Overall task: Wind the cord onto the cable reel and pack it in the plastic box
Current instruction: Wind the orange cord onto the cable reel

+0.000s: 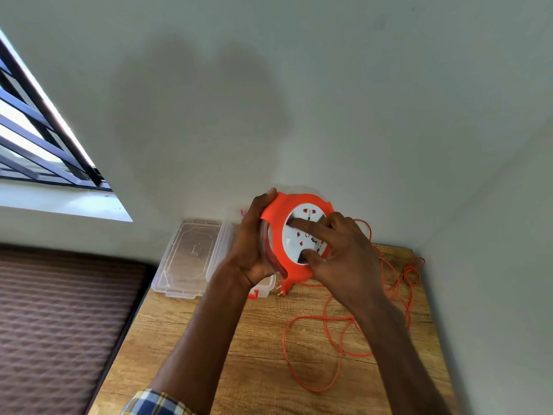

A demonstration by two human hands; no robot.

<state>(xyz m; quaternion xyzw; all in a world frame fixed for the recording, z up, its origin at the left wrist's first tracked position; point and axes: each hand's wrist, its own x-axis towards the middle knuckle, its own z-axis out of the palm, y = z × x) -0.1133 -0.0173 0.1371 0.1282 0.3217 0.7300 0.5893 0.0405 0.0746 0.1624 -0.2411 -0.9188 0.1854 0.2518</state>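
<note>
The cable reel (294, 232) is held above the desk (263, 339) by the left hand (254, 244), closed on its rim; the right hand's (344, 250) fingers are pressed on its white face (cord (335, 351) looped at 5 o'clock, plastic box (185, 259) at 9).

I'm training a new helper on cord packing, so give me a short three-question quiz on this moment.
1. True or false: the orange cord is fully wound onto the cable reel.
2. Which hand grips the reel's rim: A) left hand B) right hand?
3. Where does the clear lid lie?

Key: 1. False, loops lie loose on the wooden table. 2. A; the right hand's fingers press the white socket face. 3. On the table's left far end, beside the plastic box.
</note>
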